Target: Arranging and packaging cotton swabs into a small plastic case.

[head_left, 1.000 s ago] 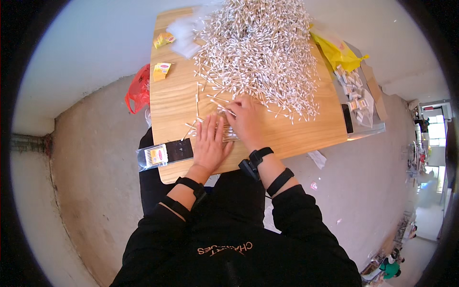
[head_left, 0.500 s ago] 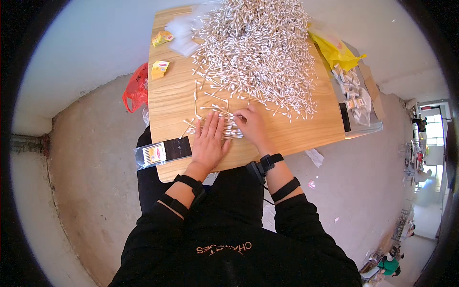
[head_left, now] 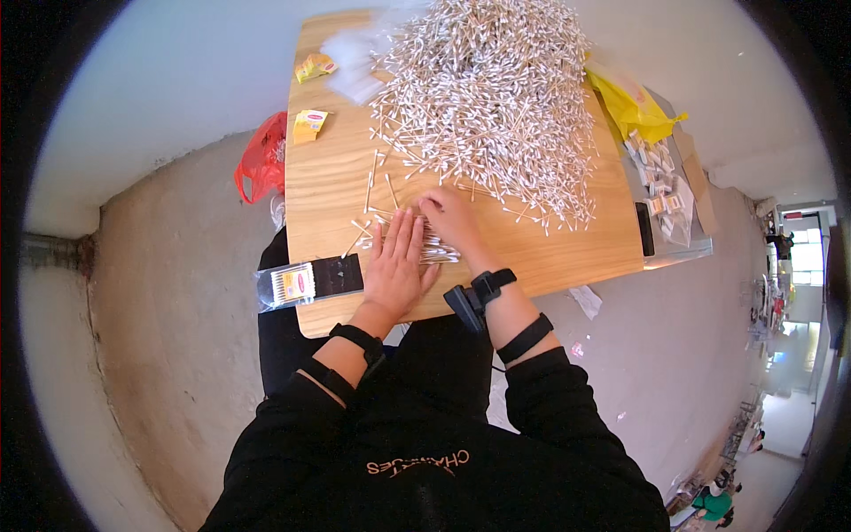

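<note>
My left hand (head_left: 392,270) lies flat with fingers stretched over a small bunch of cotton swabs (head_left: 436,252) near the table's front edge. Just to its right is my right hand (head_left: 450,222), its fingers curled together at the far end of that bunch; what they pinch is hidden. A few loose swabs (head_left: 370,180) lie beyond and left of the hands. Farther back rises a large heap of white-tipped cotton swabs (head_left: 496,106). By my left wrist, a clear packet of swabs with a yellow and white label (head_left: 294,283) rests at the table's edge, beside a black strip (head_left: 338,275).
On the wooden table (head_left: 328,195) sit two yellow cards (head_left: 309,125) and clear plastic bags (head_left: 353,75) at far left. A red bag (head_left: 263,160) hangs left. To the right are a yellow bag (head_left: 634,106) and small packets (head_left: 660,191). People are far off at right.
My right hand has moved left and slightly away, closer to my left fingers. The left hand stays flat on the swabs. The whole view has shifted a little.
</note>
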A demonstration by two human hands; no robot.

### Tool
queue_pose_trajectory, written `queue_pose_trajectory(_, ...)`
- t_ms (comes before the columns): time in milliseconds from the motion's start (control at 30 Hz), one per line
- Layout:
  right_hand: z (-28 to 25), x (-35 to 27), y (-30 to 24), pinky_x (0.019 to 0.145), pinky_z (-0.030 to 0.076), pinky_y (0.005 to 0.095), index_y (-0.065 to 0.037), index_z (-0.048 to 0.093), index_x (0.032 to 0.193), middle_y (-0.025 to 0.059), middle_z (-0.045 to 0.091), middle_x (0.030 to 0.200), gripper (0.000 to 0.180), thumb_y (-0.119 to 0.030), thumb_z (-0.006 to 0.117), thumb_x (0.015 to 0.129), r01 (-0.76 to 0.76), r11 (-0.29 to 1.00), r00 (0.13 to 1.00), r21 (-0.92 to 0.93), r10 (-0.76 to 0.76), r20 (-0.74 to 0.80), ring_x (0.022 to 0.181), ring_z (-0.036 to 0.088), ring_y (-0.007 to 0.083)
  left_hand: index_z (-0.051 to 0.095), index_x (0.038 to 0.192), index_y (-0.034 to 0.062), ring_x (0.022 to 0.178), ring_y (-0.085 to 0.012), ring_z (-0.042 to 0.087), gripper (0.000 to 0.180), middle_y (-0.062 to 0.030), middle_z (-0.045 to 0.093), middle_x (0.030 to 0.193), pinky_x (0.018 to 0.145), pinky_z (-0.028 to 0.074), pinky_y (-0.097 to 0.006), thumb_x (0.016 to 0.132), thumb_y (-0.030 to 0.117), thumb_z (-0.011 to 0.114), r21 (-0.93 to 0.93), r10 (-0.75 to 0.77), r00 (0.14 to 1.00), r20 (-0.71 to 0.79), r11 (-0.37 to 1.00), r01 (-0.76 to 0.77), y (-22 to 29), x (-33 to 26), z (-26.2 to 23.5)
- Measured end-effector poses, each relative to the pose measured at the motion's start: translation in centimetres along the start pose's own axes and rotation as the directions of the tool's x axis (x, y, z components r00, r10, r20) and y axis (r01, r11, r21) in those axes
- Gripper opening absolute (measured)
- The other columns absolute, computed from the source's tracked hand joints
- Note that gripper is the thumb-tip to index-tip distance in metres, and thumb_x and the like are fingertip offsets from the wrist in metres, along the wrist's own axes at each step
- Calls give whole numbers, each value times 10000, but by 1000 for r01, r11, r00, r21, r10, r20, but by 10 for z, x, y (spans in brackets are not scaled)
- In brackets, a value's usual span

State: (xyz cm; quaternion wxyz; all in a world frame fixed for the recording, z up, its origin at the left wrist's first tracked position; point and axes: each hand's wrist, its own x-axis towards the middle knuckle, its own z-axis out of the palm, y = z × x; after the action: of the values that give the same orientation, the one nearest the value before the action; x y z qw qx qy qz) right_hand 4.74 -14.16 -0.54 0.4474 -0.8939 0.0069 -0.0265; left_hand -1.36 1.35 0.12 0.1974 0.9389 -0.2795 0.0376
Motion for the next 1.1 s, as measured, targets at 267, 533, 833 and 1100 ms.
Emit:
queue_pose_trajectory(267, 41, 42, -64, 873, 468, 405, -111, 660, 1082, 181, 499, 1071, 381, -291, 700, 748, 195, 965, 977, -173, -176, 120, 1015, 543, 316, 423, 1345, -10, 1350, -343, 303, 684, -186, 402, 1386, 1151, 133, -514, 835, 422, 571, 60, -18, 997, 76, 998, 13, -11, -7, 5)
queue_pose_trajectory(533, 21, 60, -21, 725, 491, 410, -89, 638, 809, 151, 555, 963, 60, -110, 627, 753, 194, 949, 980, -249, -177, 90, 837, 591, 320, 387, 1382, -3, 1350, -317, 313, 741, -178, 413, 1382, 1145, 160, -503, 823, 442, 585, -63, 0, 997, -72, 998, -5, -3, -3, 1)
queue_pose_trajectory(833, -9, 9, -9, 739, 503, 331, -60, 662, 938, 85, 581, 903, 162, -53, 649, 776, 163, 984, 986, 66, -161, -31, 821, 612, 242, 349, 1414, 3, 1400, -323, 240, 751, -200, 322, 1458, 1154, 135, -500, 840, 421, 592, -51, -17, 999, -41, 999, 15, -3, -1, -4)
queue_pose_trajectory(1100, -4, -6, -4, 738, 481, 406, -84, 660, 932, 124, 580, 946, 135, -114, 640, 801, 80, 980, 997, -180, -82, -3, 890, 583, 320, 313, 1433, -10, 1443, -305, 152, 776, -190, 215, 1532, 1159, 111, -494, 850, 422, 586, -40, -13, 1000, -11, 999, 12, -1, -1, -7)
